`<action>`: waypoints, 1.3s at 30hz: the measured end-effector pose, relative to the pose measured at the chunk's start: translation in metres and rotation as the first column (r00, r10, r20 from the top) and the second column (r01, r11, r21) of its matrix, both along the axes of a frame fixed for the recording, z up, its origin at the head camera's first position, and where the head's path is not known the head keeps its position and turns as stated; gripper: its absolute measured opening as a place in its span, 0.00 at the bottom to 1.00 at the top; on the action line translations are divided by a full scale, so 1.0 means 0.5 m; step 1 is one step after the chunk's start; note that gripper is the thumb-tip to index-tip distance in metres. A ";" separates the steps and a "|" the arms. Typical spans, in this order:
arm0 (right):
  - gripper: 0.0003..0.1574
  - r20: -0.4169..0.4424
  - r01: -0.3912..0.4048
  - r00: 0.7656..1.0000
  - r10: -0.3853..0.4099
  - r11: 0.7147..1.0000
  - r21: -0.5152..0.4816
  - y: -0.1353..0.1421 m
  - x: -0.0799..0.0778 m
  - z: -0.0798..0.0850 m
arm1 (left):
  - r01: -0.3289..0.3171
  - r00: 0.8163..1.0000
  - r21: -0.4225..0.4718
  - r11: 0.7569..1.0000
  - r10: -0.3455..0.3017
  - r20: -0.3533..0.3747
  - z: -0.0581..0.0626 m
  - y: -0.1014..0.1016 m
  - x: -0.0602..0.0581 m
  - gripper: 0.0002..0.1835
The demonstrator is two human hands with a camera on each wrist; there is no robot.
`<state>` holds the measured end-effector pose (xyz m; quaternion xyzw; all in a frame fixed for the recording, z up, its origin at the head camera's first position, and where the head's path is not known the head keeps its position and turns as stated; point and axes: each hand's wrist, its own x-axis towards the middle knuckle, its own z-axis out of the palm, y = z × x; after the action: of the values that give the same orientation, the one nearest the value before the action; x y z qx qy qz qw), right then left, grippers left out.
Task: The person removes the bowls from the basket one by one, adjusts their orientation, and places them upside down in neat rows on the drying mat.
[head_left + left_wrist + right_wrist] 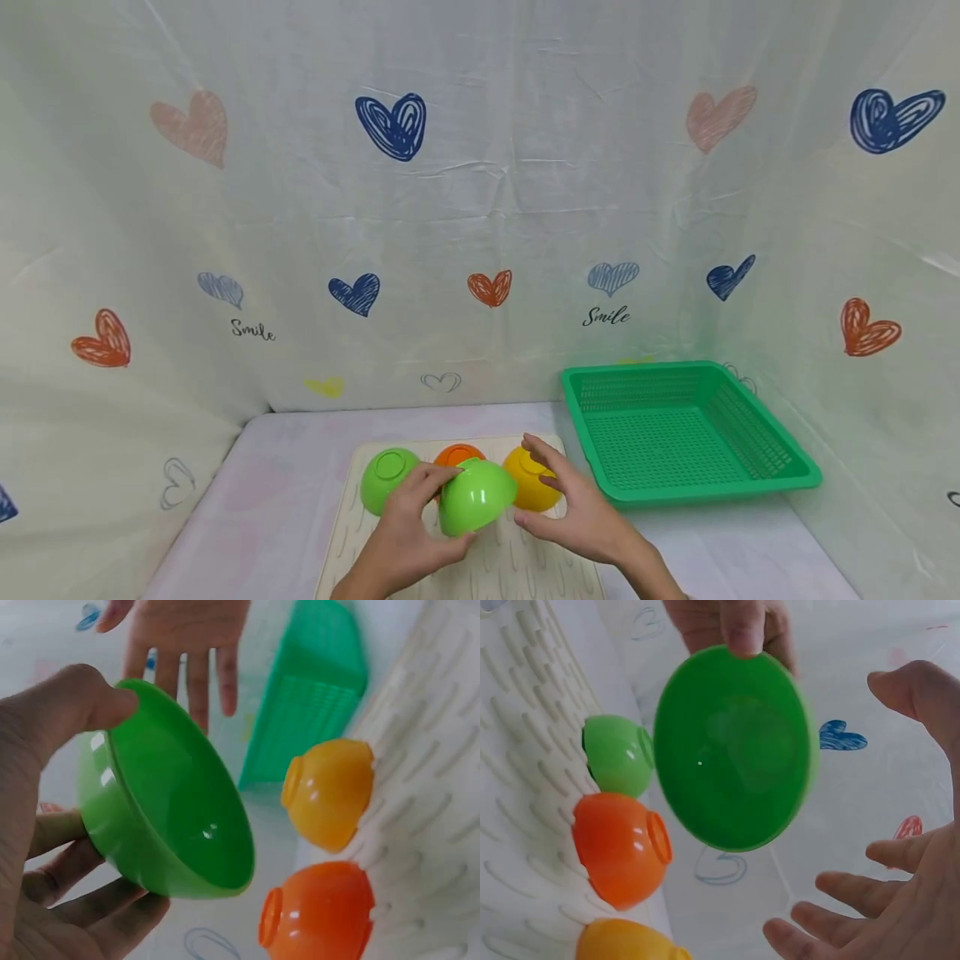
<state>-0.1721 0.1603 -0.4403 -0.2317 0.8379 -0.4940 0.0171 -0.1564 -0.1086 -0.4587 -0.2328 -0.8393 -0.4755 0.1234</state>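
My left hand (412,525) grips a light green bowl (477,497), thumb over the rim and fingers spread on the outer wall. The held bowl is tilted above the mat, and its bare inside shows in both wrist views. To its right my right hand (581,512) is spread with its fingers apart, holding nothing. Behind them, upside down in a row on the ridged cream mat (517,558), sit another green bowl (390,479), an orange bowl (620,850) and a yellow bowl (330,793). In the head view the held bowl partly covers the orange one.
A green perforated basket (693,496) stands at the back right, beside the mat. The mat lies on a pale cloth-covered table (247,500). A white curtain (465,208) printed with hearts surrounds the table at the back and sides.
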 end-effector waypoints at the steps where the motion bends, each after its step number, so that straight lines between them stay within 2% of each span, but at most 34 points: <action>1: 0.56 0.005 0.000 1.000 0.000 1.000 0.007 -0.002 0.002 -0.002 | -0.003 0.997 -0.053 0.999 -0.002 -0.081 0.001 0.001 0.002 0.37; 4: 0.60 0.032 -0.011 0.999 0.010 1.000 0.023 -0.010 0.006 -0.012 | 0.003 0.959 -0.176 0.984 -0.053 -0.280 -0.001 0.002 0.007 0.40; 7: 0.58 0.057 -0.044 0.997 0.042 0.998 0.034 -0.018 0.008 -0.027 | 0.000 0.910 -0.264 0.964 -0.109 -0.400 -0.008 0.003 0.009 0.42; 9: 0.56 0.068 -0.068 0.996 0.065 0.997 0.046 -0.023 0.008 -0.038 | -0.027 0.875 -0.317 0.948 -0.131 -0.466 -0.013 0.004 0.009 0.42; 13: 0.59 0.071 -0.100 0.993 0.095 0.992 0.075 -0.031 0.006 -0.060 | -0.068 0.830 -0.384 0.921 -0.162 -0.534 -0.024 0.007 0.008 0.43; 17: 0.62 0.052 -0.124 0.991 0.119 0.988 0.090 -0.032 0.003 -0.074 | -0.056 0.794 -0.393 0.918 -0.198 -0.575 -0.033 0.010 0.005 0.43; 24: 0.61 -0.049 -0.139 0.988 0.146 0.983 0.123 -0.031 0.003 -0.086 | -0.028 0.699 -0.409 0.912 -0.275 -0.660 -0.052 0.015 -0.002 0.46; 25: 0.60 -0.059 -0.146 0.986 0.154 0.982 0.123 -0.031 0.003 -0.088 | -0.033 0.690 -0.414 0.910 -0.279 -0.667 -0.055 0.014 -0.002 0.46; 26: 0.60 -0.070 -0.150 0.985 0.160 0.981 0.123 -0.032 0.003 -0.090 | -0.030 0.689 -0.415 0.909 -0.282 -0.667 -0.058 0.013 -0.002 0.46; 27: 0.60 -0.079 -0.153 0.983 0.164 0.981 0.122 -0.032 0.003 -0.091 | -0.024 0.694 -0.412 0.911 -0.282 -0.663 -0.061 0.011 -0.001 0.46; 30: 0.61 -0.113 -0.146 0.980 0.161 0.981 0.132 -0.033 0.004 -0.095 | -0.005 0.731 -0.400 0.916 -0.270 -0.627 -0.068 0.006 0.003 0.45; 31: 0.61 -0.124 -0.140 0.980 0.157 0.981 0.132 -0.034 0.004 -0.096 | 0.002 0.755 -0.391 0.920 -0.258 -0.603 -0.069 0.004 0.005 0.46; 33: 0.61 -0.143 -0.130 0.979 0.148 0.983 0.129 -0.036 0.005 -0.097 | 0.023 0.824 -0.359 0.933 -0.221 -0.522 -0.070 0.000 0.010 0.50; 36: 0.62 -0.184 -0.112 0.973 0.136 0.984 0.135 -0.040 0.007 -0.097 | 0.040 0.908 -0.277 0.960 -0.151 -0.391 -0.071 -0.008 0.015 0.59; 37: 0.62 -0.191 -0.112 0.972 0.136 0.985 0.130 -0.043 0.007 -0.097 | 0.046 0.931 -0.247 0.968 -0.131 -0.341 -0.072 -0.011 0.017 0.61; 39: 0.62 -0.202 -0.115 0.970 0.138 0.986 0.121 -0.051 0.008 -0.099 | 0.063 0.955 -0.193 0.979 -0.115 -0.273 -0.076 -0.020 0.017 0.63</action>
<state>-0.1679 0.1349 -0.4897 -0.3343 0.8440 -0.4185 -0.0271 -0.1481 -0.1187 -0.4965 -0.3463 -0.8416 -0.3638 0.1984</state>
